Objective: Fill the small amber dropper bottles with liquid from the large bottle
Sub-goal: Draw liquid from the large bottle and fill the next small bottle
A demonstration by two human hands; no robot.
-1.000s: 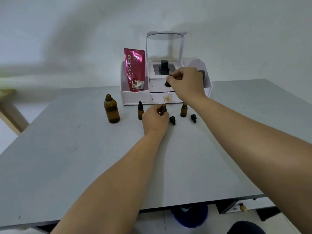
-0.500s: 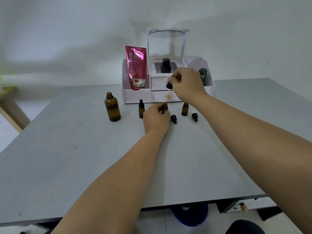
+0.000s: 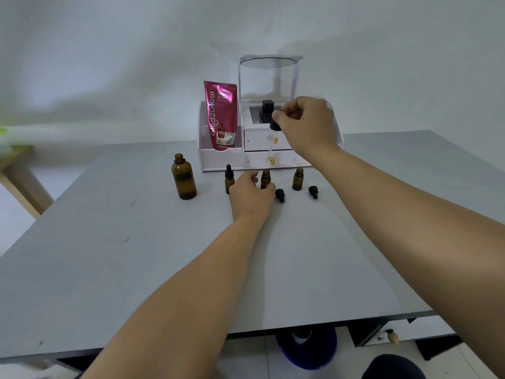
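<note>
The large amber bottle (image 3: 183,177) stands uncapped at the left of the row. Three small amber bottles stand in line: a capped one (image 3: 229,179), an uncapped middle one (image 3: 265,178) and an uncapped right one (image 3: 298,179). My left hand (image 3: 250,196) rests on the table with its fingers around the base of the middle bottle. Above it, my right hand (image 3: 306,124) pinches a black dropper (image 3: 274,126) by its bulb; the glass tube hangs down above that bottle's mouth. Two loose black dropper caps (image 3: 279,195) (image 3: 313,192) lie beside the bottles.
A white cosmetics organiser (image 3: 222,158) with drawers stands behind the row, holding a pink tube (image 3: 220,116) and a black cube bottle (image 3: 266,110). The grey table (image 3: 136,255) stretches towards me. A blue bin (image 3: 307,348) sits under the front edge.
My right hand has lifted the dropper higher, so its tip now hangs clear above the middle bottle. My left hand's fingers have loosened a little around that bottle.
</note>
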